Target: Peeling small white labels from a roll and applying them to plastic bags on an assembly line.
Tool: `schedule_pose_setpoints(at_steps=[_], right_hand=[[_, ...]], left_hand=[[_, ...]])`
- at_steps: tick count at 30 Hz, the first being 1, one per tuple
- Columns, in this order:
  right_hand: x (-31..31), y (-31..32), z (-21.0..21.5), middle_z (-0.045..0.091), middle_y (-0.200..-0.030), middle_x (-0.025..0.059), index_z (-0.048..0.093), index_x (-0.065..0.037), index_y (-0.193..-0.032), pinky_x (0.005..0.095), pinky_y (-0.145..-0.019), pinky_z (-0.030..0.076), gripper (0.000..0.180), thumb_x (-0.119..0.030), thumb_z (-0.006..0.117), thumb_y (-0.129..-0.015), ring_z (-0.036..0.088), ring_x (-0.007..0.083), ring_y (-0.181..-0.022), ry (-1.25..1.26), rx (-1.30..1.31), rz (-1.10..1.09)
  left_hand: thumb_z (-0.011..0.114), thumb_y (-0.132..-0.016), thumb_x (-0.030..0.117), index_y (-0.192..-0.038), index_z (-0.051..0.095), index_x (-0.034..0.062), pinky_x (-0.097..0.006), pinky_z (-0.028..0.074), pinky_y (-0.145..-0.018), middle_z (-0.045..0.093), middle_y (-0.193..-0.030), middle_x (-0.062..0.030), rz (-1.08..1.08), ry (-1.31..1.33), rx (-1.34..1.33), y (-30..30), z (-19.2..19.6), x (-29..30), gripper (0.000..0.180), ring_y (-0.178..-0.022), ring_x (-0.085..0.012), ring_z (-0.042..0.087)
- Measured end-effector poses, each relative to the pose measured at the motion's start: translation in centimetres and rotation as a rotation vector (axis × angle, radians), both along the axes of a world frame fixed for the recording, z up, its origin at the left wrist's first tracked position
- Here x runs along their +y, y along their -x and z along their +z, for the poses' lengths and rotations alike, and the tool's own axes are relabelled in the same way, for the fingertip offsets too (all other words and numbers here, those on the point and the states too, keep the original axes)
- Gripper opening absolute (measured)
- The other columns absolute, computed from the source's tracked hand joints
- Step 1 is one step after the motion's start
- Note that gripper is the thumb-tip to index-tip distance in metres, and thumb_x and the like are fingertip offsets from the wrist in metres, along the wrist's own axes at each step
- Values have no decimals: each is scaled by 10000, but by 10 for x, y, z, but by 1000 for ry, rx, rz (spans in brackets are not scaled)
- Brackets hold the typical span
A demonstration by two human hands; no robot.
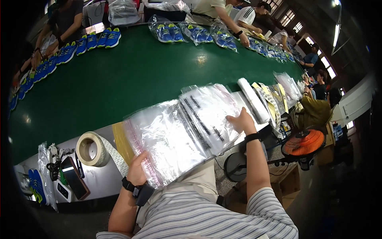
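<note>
Transparent plastic bags with pink edge strips and black printing (161, 135) lie spread as two overlapping bundles in front of the person's body, the right bundle resting partly on top of the left one. The left hand (137, 171) is closed on the near left corner of the bags, thumb over the pink strips and fingers out of sight beneath; the right hand (242, 122) is closed on their right edge, thumb pressed on the upper bundle, though how far its fingers reach underneath I cannot tell. Holding both ends probably keeps the limp, slippery film flat and the layers from sliding apart. So the bags sit directly between the hands, touching both. Left of the bags, a cream roll of label tape (100, 150) stands with its dotted strip trailing toward them, presumably so the loose end stays within reach. Farther left of the bags lies a dark rectangular smartphone (75, 179), seemingly set aside from the working spot. Just right of the bags rests a rolled white plastic sheet (253, 101), and beyond them stretches a smooth green tabletop (119, 79), with blue lace-up shoes in clear wrapping (169, 33) along its far edge.
</note>
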State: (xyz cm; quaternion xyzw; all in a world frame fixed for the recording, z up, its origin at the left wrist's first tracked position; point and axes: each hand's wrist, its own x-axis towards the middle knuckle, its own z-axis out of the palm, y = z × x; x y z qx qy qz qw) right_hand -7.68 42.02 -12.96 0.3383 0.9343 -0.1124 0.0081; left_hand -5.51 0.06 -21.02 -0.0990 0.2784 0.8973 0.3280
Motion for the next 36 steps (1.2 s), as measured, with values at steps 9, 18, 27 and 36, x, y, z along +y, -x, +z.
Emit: schedule_pose_setpoints(at_steps=[9,18,27,36], right_hand=[[35,5,-7,607,-1099,251,502,137,-1170,350,-820,487,853,-407,825,-599,619,291,-965,302,42,174],[-46,-1,55,644,-972,113,533,38,-1144,323,-779,496,484,-14,715,-699,616,192,-860,742,370,423],[-185,-46,117,619,-1038,76,605,-58,-1158,263,-624,501,389,-241,702,-829,618,158,-797,855,-4,1305],[50,-9,-17,575,-1139,270,555,79,-1138,407,-917,434,721,-428,769,-672,541,392,-1078,90,238,90]], left_hand=[[445,-962,184,-1235,474,-43,-387,484,-916,575,-1170,-150,5,-29,20,0,-12,0,356,-1048,-252,586],[464,-968,256,-1294,435,-24,-390,448,-965,549,-1225,-144,-24,-12,76,-1,1,1,430,-1105,-251,552],[261,-852,744,-1419,259,18,-440,373,-1031,406,-1377,-163,8,-315,118,2,12,6,921,-1248,-297,429],[583,-904,296,-1331,380,-29,-418,418,-1002,510,-1270,-179,-29,42,87,1,-7,-8,574,-1153,-301,515]])
